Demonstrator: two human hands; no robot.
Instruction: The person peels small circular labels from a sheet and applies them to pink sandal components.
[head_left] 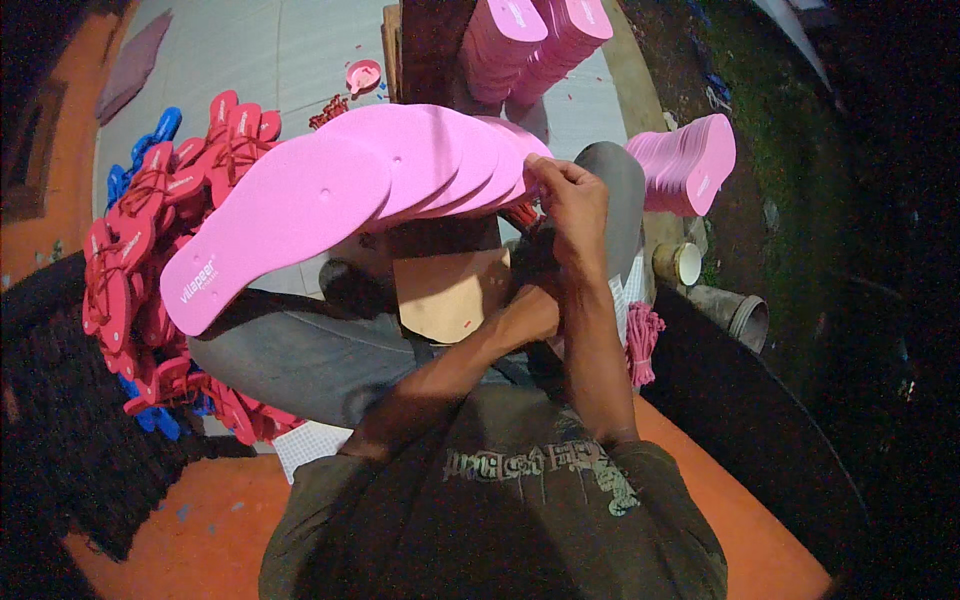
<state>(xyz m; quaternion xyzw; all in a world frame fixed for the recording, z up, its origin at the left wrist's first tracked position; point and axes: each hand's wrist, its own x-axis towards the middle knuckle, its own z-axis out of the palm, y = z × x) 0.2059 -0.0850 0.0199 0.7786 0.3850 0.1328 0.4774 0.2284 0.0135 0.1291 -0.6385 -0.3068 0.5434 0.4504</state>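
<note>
A fan of several overlapping pink flip-flop soles (290, 195) spreads above my left thigh, small strap holes showing in them. My right hand (578, 205) pinches the edge of a pink sole at the fan's right end, thumb and fingers pressed together. Lower down, my left hand (535, 312) reaches across behind my right forearm, which hides its fingers. Between my legs, under the fan, is a tan board (455, 295). Dark red straps (522, 213) show just below the right end of the soles, partly hidden.
Red flip-flops (130, 240) and some blue ones (160, 130) heap up at my left. Stacks of pink soles (510, 50) stand ahead; another row (690, 165) lies beyond my right knee. Near it are a bundle of pink straps (643, 345), a cup (680, 264) and a bucket (735, 315).
</note>
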